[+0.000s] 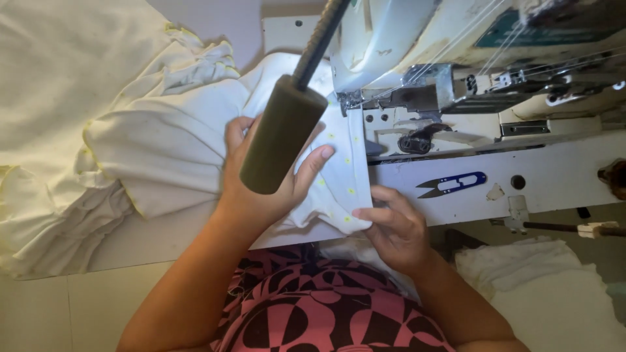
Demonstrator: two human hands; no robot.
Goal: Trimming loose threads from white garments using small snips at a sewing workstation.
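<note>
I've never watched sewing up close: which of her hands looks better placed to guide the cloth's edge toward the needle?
Probably the right hand: its fingertips pinch the white dotted cloth at its edge, in line with the sewing machine. The left hand lies flat farther back.

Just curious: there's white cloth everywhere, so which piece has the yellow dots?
The white fabric under both hands at the sewing machine; the big pile on the left looks plain.

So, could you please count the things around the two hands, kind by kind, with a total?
White dotted fabric piece under both hands: 1
Heaps of plain cream cloth, on the table and lower right: 2
White industrial sewing machine: 1
Blue-handled thread snips: 1
Dark padded cylinder on a rod: 1
Hands, left and right: 2
Total: 8
</note>
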